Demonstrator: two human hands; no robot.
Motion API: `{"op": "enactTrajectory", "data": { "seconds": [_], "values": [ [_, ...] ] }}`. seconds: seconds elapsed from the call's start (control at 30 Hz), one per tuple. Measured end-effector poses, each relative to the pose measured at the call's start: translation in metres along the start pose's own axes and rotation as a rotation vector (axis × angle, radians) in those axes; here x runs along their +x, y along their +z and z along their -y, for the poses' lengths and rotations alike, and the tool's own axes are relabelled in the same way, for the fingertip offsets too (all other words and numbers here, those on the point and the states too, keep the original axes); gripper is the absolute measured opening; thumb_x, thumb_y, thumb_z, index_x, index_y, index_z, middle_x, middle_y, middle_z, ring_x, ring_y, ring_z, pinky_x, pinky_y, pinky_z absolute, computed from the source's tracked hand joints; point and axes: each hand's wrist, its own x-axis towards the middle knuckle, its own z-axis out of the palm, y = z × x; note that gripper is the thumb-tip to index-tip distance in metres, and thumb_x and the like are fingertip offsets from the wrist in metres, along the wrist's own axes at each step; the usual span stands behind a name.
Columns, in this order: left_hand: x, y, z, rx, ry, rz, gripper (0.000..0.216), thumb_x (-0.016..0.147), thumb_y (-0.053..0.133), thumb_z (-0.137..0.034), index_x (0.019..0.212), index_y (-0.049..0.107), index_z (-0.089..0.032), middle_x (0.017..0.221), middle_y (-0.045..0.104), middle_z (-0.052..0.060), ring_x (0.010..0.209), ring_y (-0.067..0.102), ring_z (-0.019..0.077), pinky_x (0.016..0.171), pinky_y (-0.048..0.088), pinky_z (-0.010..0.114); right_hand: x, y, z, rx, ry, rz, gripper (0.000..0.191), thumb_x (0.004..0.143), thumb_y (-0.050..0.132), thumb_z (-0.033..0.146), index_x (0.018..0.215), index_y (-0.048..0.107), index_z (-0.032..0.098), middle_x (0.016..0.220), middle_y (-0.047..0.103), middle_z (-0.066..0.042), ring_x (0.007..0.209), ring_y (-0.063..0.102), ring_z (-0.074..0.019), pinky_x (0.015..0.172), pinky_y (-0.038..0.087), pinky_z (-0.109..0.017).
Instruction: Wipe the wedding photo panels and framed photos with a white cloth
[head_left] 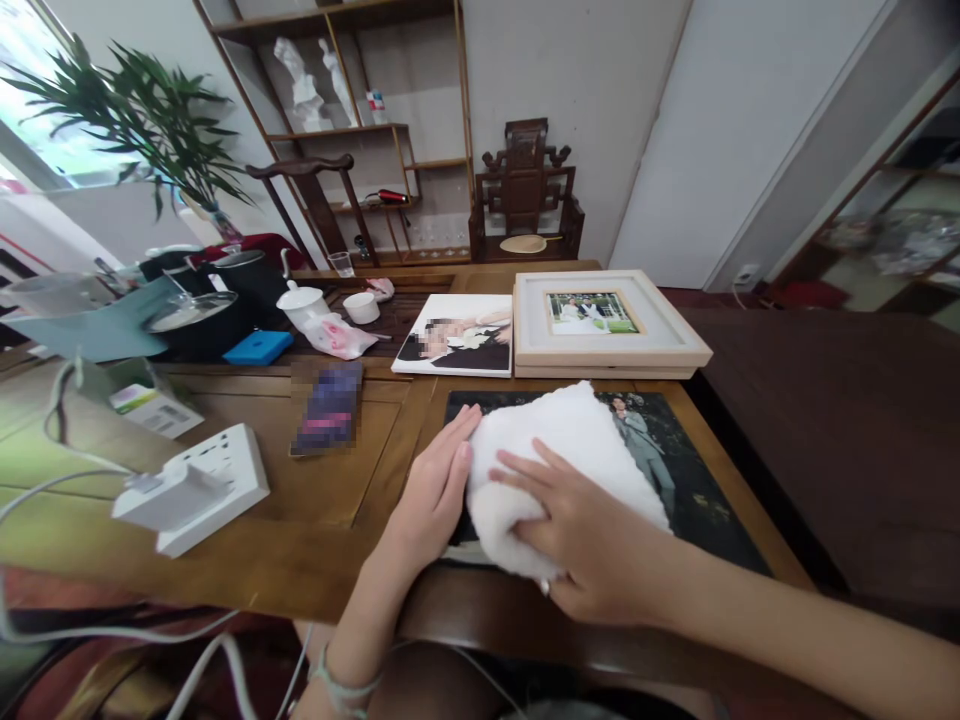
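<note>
A large dark photo print (705, 500) lies flat at the table's near edge, showing a figure in a grey suit. Over its middle is a white towel (555, 430), bunched at the near left. My right hand (577, 530) grips the bunched part, fingers pressed into the cloth and thumb side partly hidden. My left hand (435, 490) rests at the print's left side with its fingers stretched out, the tips against the towel's left edge. The towel and both hands hide much of the print.
Behind the print are a white photo panel (442, 362) and a light wooden picture frame (607, 365). To the left lie a power strip (240, 470), a blurred dark packet (330, 405), a blue box (259, 347) and a lidded white pot (301, 300). Cables hang at the near left.
</note>
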Motion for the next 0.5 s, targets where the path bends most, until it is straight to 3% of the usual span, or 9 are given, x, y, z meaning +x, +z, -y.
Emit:
{"op": "enactTrajectory", "data": {
  "seconds": [0.17, 0.27, 0.37, 0.43, 0.5],
  "values": [
    [0.000, 0.000, 0.001, 0.010, -0.031, -0.018, 0.046, 0.098, 0.027, -0.030, 0.128, 0.055, -0.009, 0.136, 0.055, 0.013, 0.130, 0.048, 0.0210, 0.111, 0.036, 0.041, -0.015, -0.005, 0.010, 0.132, -0.276, 0.082, 0.032, 0.064, 0.064, 0.028, 0.094, 0.069, 0.018, 0.141, 0.047, -0.015, 0.136, 0.031, -0.0306, 0.115, 0.006, -0.049],
    [0.002, 0.002, 0.004, 0.028, -0.025, -0.002, 0.040, 0.097, 0.034, -0.029, 0.123, 0.060, -0.012, 0.131, 0.059, 0.012, 0.127, 0.051, 0.0217, 0.109, 0.039, 0.042, -0.031, -0.012, 0.010, 0.207, -0.271, 0.078, 0.038, 0.064, 0.060, 0.026, 0.100, 0.068, 0.017, 0.136, 0.052, -0.013, 0.132, 0.038, -0.0278, 0.116, 0.011, -0.044],
    [0.003, 0.004, 0.006, 0.066, 0.014, 0.014, 0.032, 0.093, 0.045, -0.025, 0.117, 0.063, -0.016, 0.130, 0.060, 0.010, 0.126, 0.052, 0.0228, 0.108, 0.041, 0.044, -0.047, -0.020, 0.003, 0.217, -0.045, 0.043, 0.041, 0.065, 0.058, 0.020, 0.104, 0.067, 0.020, 0.128, 0.060, -0.011, 0.121, 0.051, -0.0282, 0.109, 0.031, -0.041],
    [0.004, 0.005, 0.006, 0.085, 0.025, 0.016, 0.031, 0.091, 0.047, -0.022, 0.116, 0.064, -0.016, 0.130, 0.060, 0.011, 0.125, 0.052, 0.0232, 0.107, 0.042, 0.045, -0.052, -0.024, -0.009, 0.148, 0.165, -0.022, 0.036, 0.069, 0.055, 0.019, 0.102, 0.067, 0.020, 0.118, 0.064, -0.013, 0.111, 0.058, -0.0312, 0.095, 0.045, -0.043],
    [0.004, 0.005, 0.006, 0.094, 0.030, 0.011, 0.031, 0.091, 0.047, -0.021, 0.116, 0.064, -0.015, 0.130, 0.060, 0.011, 0.125, 0.053, 0.0232, 0.107, 0.042, 0.045, -0.046, -0.028, -0.024, 0.094, 0.350, -0.100, 0.026, 0.076, 0.050, 0.023, 0.096, 0.067, 0.018, 0.104, 0.068, -0.015, 0.099, 0.062, -0.0325, 0.081, 0.051, -0.042]
  ]
}}
